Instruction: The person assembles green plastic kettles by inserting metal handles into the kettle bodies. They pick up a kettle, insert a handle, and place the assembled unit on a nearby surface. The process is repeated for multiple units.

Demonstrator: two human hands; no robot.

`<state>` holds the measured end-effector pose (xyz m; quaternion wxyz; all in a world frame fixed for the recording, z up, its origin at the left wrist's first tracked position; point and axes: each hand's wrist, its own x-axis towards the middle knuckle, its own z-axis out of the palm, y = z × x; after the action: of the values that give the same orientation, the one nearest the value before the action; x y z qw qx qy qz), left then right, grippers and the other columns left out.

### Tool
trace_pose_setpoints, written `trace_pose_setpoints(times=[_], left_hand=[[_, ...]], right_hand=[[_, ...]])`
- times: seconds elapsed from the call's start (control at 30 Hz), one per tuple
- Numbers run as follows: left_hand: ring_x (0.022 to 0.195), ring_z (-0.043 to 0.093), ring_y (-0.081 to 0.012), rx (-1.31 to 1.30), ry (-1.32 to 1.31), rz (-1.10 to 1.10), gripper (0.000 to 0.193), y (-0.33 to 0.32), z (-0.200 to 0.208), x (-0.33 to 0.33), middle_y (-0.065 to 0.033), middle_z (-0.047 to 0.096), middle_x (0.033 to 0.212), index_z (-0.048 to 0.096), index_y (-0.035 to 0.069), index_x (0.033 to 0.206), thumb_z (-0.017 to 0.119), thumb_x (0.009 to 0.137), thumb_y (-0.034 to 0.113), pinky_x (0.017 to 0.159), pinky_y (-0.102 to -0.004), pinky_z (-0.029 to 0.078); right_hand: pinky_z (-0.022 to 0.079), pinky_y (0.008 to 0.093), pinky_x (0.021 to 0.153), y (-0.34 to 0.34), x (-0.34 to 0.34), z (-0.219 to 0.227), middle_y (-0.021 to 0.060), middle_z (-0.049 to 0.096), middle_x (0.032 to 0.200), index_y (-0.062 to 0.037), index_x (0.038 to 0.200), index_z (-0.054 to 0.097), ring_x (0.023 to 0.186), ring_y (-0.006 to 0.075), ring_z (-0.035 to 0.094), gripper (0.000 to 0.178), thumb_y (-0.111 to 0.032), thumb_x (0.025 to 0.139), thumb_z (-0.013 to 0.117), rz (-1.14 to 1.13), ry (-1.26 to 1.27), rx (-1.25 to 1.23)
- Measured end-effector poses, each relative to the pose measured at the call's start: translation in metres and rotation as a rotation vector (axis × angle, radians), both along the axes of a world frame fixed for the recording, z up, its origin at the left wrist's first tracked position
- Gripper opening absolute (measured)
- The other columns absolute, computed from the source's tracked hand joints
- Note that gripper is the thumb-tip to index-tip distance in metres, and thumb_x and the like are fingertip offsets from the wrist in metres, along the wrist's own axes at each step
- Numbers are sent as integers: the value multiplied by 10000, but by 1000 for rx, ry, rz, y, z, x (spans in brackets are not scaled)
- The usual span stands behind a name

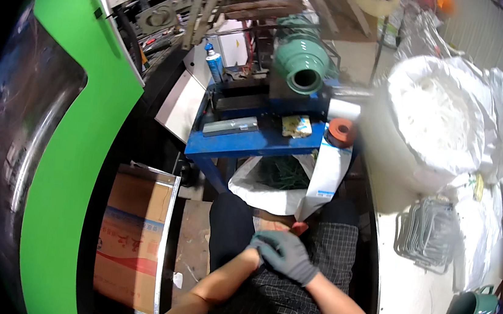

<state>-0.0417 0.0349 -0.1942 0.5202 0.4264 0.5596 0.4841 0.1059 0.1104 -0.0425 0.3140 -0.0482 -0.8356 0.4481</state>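
Note:
My right hand, in a grey work glove, lies across my left hand at my lap. Its fingers curl over the left hand near the wrist. Most of my left hand is hidden beneath it; only a bit of grey glove by the bare wrist shows, so its fingers cannot be made out. Both hands rest over a dark checked apron. Just beyond them, between my knees, is a small red thing too unclear to name.
Ahead stands a blue metal bench with a green machine, an orange tape roll and a spray can. A white sack sits below. Right: a lined drum, wire pieces, a green mug. Left: a cardboard box, a green panel.

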Motion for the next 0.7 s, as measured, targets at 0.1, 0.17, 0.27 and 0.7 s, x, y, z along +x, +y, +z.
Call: trace_pose_setpoints(times=[0.1,0.17,0.27,0.7], left_hand=[[1065,662,-341,-57,713,-124,329,11,8,33,-130,695,1155,688,113,1196,498,1053,340,961,-396,520],[1066,662,-341,-57,748,-138,328,12,7,37,-130,694,1155,687,113,1196,500,1051,341,961,-398,519],[1067,661,-341,-61,747,-143,328,17,0,41,-130,694,1155,687,112,1195,503,1049,341,961,-401,519],[1073,658,-342,-43,746,-136,327,28,-1,44,-131,693,1157,686,111,1192,516,1039,344,962,-413,515]], right_hand=[[540,415,950,-24,-13,-62,157,725,1152,-63,1200,718,1054,324,705,341,-294,950,717,-53,-234,105],[536,387,955,-18,-15,-108,144,719,1178,-54,1208,713,1081,298,699,344,-296,964,697,72,-388,-291],[535,350,951,0,-13,-127,129,723,1181,-49,1214,716,1079,265,700,344,-297,978,681,63,-521,-569],[535,279,875,3,-16,-126,57,752,1095,-35,1179,745,974,110,688,278,-237,996,692,-99,-557,-704]])
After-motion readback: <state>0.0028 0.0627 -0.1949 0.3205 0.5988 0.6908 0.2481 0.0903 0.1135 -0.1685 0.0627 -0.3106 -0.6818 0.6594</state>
